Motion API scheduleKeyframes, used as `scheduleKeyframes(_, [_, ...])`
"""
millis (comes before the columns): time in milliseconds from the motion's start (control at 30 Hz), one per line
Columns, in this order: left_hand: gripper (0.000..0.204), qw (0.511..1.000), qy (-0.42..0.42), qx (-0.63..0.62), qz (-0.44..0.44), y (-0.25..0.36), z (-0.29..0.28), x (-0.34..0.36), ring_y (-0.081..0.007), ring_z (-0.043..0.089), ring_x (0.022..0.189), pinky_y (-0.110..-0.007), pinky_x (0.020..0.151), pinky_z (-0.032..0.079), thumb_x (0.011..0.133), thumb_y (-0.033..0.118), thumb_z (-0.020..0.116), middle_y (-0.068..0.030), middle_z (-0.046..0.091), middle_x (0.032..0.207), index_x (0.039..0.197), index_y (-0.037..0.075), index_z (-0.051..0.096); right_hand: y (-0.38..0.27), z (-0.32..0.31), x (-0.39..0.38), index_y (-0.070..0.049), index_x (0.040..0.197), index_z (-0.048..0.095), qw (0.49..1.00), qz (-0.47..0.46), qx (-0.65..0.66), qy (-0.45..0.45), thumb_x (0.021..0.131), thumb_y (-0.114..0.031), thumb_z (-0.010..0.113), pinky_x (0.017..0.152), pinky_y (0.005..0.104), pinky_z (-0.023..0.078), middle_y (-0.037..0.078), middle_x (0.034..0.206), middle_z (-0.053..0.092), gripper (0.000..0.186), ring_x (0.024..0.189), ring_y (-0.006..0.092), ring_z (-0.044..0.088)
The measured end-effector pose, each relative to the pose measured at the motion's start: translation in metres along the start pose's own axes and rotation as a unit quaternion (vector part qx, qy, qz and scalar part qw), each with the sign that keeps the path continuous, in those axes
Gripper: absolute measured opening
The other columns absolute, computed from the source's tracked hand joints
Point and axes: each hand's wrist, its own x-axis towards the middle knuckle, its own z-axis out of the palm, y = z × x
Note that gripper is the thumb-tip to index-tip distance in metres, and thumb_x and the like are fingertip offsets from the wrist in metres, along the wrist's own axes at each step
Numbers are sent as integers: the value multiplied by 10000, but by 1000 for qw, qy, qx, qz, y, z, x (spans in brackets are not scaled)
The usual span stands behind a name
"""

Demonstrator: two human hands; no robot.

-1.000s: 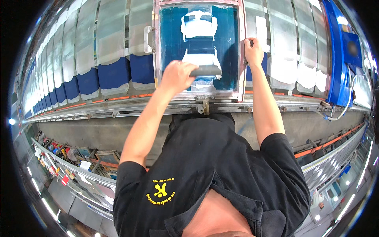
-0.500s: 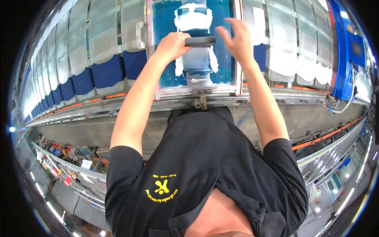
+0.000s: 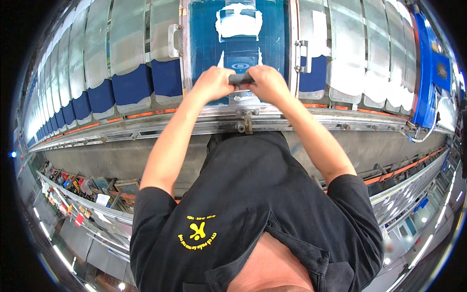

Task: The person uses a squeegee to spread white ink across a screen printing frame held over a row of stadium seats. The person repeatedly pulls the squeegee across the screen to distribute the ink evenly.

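A dark-handled squeegee (image 3: 239,79) lies across the near part of a blue printing screen (image 3: 204,44). My left hand (image 3: 213,83) wraps round its left end, and my right hand (image 3: 266,83) grips its right end. Thick white ink (image 3: 238,24) forms a patch on the far part of the mesh, with thin streaks running down both sides toward the squeegee. Just beyond the handle, a small oval design shows in the mesh. The squeegee's blade is mostly hidden under the handle and my hands.
Pale frame handles stand on the left (image 3: 173,41) and right (image 3: 303,56) of the screen. Long rows of boards with white and navy fabric pieces (image 3: 131,87) stretch to both sides. A metal rail (image 3: 194,127) runs along the near edge. A blue machine (image 3: 433,68) stands at the right.
My right hand has come down from the frame's right side and taken hold of the squeegee. The squeegee has moved toward me, baring the oval design and leaving less white ink in the near area.
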Motion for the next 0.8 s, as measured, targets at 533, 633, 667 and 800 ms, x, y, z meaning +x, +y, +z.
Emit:
scheduleKeyframes(533, [283,1000,15,-18,-19,5,4,-5,-370,763,944,-436,836,585,832,239,855,-171,784,999,1065,90,797,11,-6,-11,-58,1161,708,989,4,98,107,928,-293,833,940,459,540,150,1052,718,353,1040,349,700])
scheduleKeyframes(633, [331,999,17,-31,-8,7,-15,5,-373,768,928,-414,837,582,830,241,870,-202,783,983,1106,74,798,67,-40,9,-66,1250,729,952,68,25,296,961,-318,806,1002,468,526,194,1156,738,392,1122,401,685])
scheduleKeyframes(667, [365,999,36,-12,19,10,-22,8,-363,776,950,-417,858,587,834,228,868,-217,783,1015,1152,64,796,88,-46,13,-88,1266,732,935,139,-37,325,970,-320,792,1027,471,519,194,1173,742,382,1170,409,672])
scheduleKeyframes(800, [416,995,83,8,58,17,-33,26,-339,774,1050,-403,937,587,847,186,851,-192,797,1116,1237,59,783,165,-24,16,-137,1319,734,880,329,95,329,989,-307,747,1057,449,520,170,1220,761,371,1207,366,688])
